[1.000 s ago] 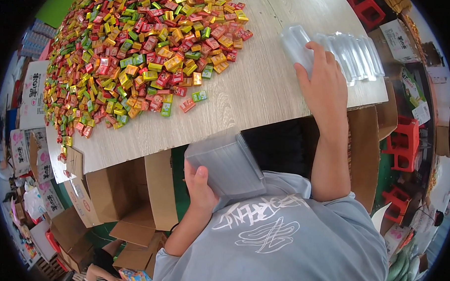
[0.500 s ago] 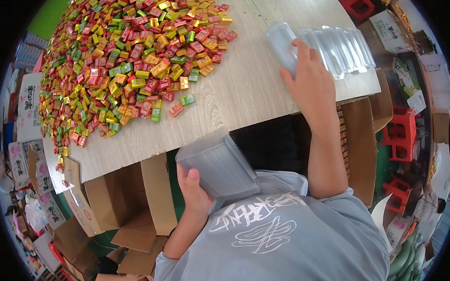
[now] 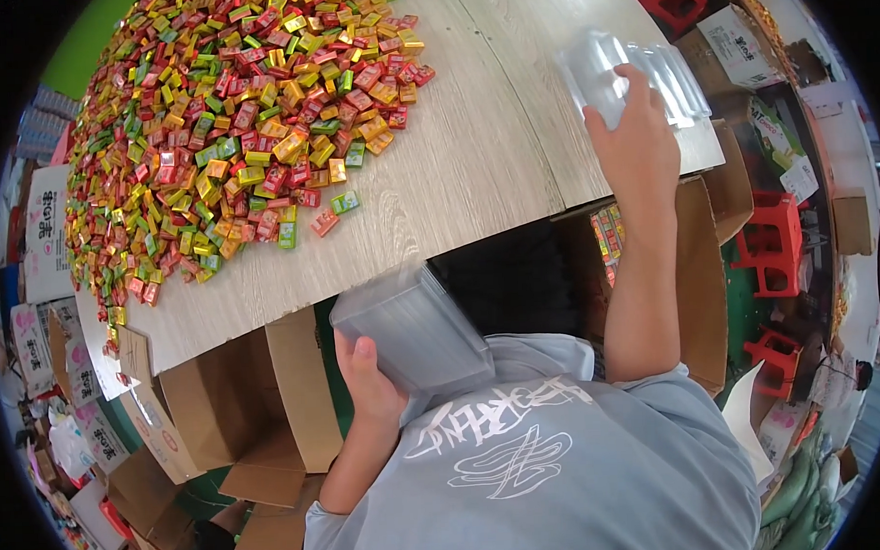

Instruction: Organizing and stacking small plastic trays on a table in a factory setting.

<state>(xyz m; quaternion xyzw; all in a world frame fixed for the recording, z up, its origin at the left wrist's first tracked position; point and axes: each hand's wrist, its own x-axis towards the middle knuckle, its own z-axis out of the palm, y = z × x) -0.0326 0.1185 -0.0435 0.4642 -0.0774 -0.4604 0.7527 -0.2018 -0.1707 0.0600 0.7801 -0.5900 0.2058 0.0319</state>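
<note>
An open brown cardboard box (image 3: 226,384) sits below the worktop's (image 3: 475,177) near edge by its near left corner and another brown box (image 3: 700,295) by its near right corner, a white printed carton (image 3: 47,235) stands beyond the left edge, and red plastic stools (image 3: 777,217) stand past the right.

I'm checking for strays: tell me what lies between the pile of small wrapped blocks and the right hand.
Bare wood-grain tabletop lies between the wrapped blocks and the right hand, as the head view shows.
</note>
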